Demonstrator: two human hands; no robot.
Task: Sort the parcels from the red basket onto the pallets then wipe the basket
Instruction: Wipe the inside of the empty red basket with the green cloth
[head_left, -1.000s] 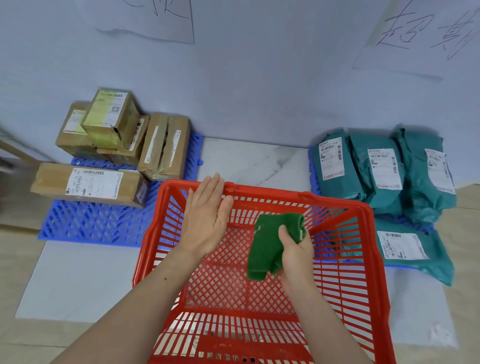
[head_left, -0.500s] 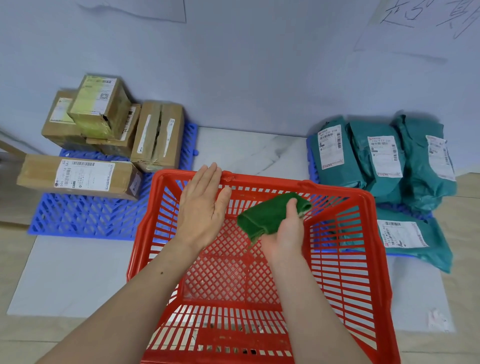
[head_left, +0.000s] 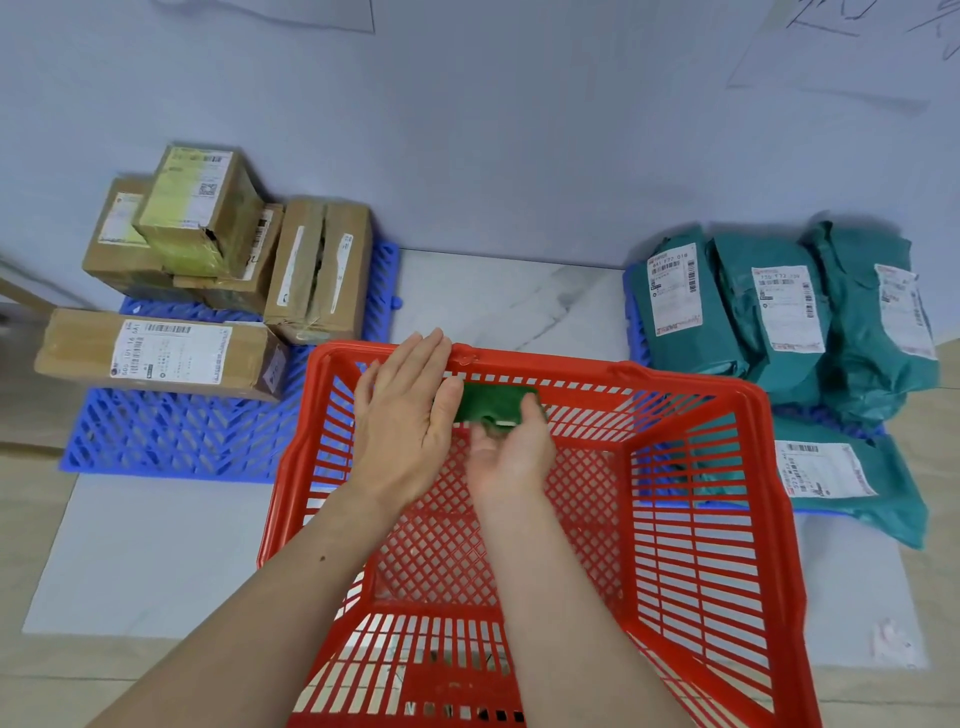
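Red basket (head_left: 691, 561) sits nearest on the floor, no parcels inside. Both forearms reach in. R hand (head_left: 511, 452) presses a folded green cloth (head_left: 491, 402) against the inside of the far wall, fingers closed on it. L hand (head_left: 402, 410) is flat & open, fingers together — fingertips at the far rim, just beside the cloth. Beyond: cardboard boxes (head_left: 218, 270) stacked on the left blue pallet (head_left: 171, 436), teal mailer bags (head_left: 789, 317) on the right pallet (head_left: 636, 312) — against the wall.
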